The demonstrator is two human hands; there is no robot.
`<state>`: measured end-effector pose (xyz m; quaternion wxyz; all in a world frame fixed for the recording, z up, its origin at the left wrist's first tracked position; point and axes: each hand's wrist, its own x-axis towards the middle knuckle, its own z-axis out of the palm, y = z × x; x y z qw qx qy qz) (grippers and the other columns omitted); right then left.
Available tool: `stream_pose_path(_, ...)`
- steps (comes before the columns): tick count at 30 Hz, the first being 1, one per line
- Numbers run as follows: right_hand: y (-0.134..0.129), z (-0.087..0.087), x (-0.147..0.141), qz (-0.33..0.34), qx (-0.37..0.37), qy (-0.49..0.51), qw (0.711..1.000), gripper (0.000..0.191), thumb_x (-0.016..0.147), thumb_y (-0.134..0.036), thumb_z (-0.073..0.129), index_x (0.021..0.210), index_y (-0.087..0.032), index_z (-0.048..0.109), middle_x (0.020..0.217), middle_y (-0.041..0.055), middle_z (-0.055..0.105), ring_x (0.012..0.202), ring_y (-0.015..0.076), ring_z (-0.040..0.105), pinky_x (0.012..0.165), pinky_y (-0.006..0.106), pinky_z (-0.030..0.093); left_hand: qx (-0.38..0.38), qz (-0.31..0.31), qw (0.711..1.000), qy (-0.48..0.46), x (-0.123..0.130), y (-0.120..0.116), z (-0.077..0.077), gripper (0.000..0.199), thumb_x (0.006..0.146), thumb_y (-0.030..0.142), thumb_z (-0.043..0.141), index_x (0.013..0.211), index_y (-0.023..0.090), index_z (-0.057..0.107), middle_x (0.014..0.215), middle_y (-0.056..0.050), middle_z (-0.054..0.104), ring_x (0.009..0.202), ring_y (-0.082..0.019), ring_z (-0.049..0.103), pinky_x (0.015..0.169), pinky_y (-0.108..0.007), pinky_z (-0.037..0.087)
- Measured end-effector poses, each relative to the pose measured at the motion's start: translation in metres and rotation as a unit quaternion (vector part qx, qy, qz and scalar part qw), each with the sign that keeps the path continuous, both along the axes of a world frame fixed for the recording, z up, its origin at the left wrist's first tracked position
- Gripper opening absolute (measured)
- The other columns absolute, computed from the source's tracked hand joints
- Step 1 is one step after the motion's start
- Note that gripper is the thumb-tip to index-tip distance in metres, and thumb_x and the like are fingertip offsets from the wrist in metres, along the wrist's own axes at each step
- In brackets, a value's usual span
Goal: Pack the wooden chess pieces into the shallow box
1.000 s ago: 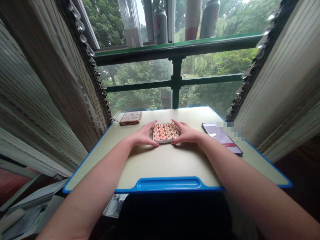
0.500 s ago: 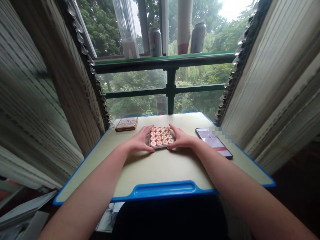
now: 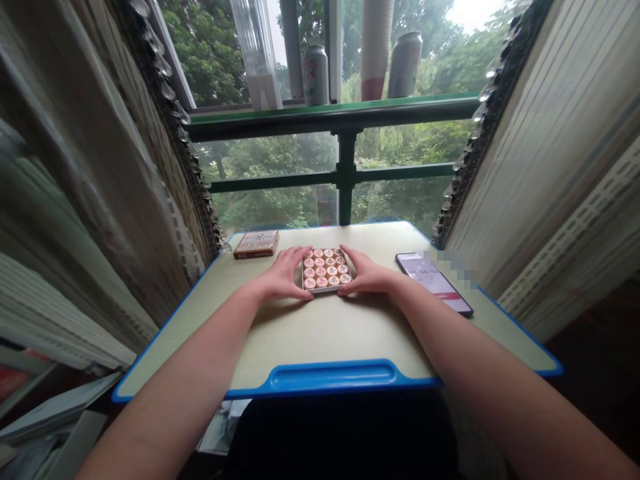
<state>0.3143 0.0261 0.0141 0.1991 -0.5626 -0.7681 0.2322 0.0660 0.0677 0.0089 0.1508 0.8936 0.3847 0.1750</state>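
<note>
A shallow box (image 3: 327, 290) with a white front edge lies on the light table top, filled with rows of round Chinese chess pieces (image 3: 321, 272). Red characters mark the pieces toward the left, dark ones those toward the right. My left hand (image 3: 285, 273) grips the box's left side, thumb at the near corner and fingers at the far one. On the opposite side, my right hand (image 3: 369, 272) clasps it the same way. Both palms face inward, and the pieces between them stay visible.
A brown printed flat box (image 3: 256, 244) rests at the table's back left. To the right lies a phone (image 3: 434, 283) showing a timer. The table (image 3: 300, 340) has a blue rim and front groove. Cans (image 3: 405, 65) and stacked cups (image 3: 375, 53) stand on the window ledge.
The whole view has shifted slightly, so things appear a little farther right and higher. Both hands keep their places on the box, and the pieces look unchanged.
</note>
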Motion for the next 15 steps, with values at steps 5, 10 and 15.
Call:
stream_pose_path(5,0.0001,0.0003,0.0006,0.000,-0.003,-0.001,1.000,0.120,0.050,-0.043,0.077,0.147,-0.015,0.013,0.149,0.0151,0.024,0.137,0.0292,0.020,0.111,0.041,0.022,0.005,0.005,1.000,-0.008,0.0000,0.0003,-0.0017,0.109,0.051,0.048,0.077,0.143,0.024,0.023,0.144,-0.011,0.026,0.134,-0.032,0.021,0.112,-0.046,0.020)
stream_pose_path(10,0.0007,-0.0006,0.0020,0.008,0.003,0.001,1.000,0.119,0.050,-0.045,0.078,0.148,-0.021,0.014,0.150,0.0125,0.024,0.136,0.0307,0.021,0.110,0.045,0.023,0.003,0.017,1.000,0.007,0.0009,-0.0006,-0.0008,0.107,0.050,0.050,0.077,0.142,0.026,0.028,0.143,-0.010,0.027,0.134,-0.033,0.021,0.113,-0.046,0.020)
stream_pose_path(15,0.0022,-0.0020,0.0026,0.008,-0.004,0.001,1.000,0.119,0.050,-0.045,0.078,0.148,-0.022,0.015,0.147,0.0132,0.029,0.135,0.0313,0.024,0.109,0.045,0.025,-0.022,0.021,0.999,0.012,0.0016,-0.0019,0.0002,0.105,0.051,0.051,0.076,0.142,0.026,0.029,0.144,-0.010,0.027,0.135,-0.032,0.021,0.113,-0.045,0.020)
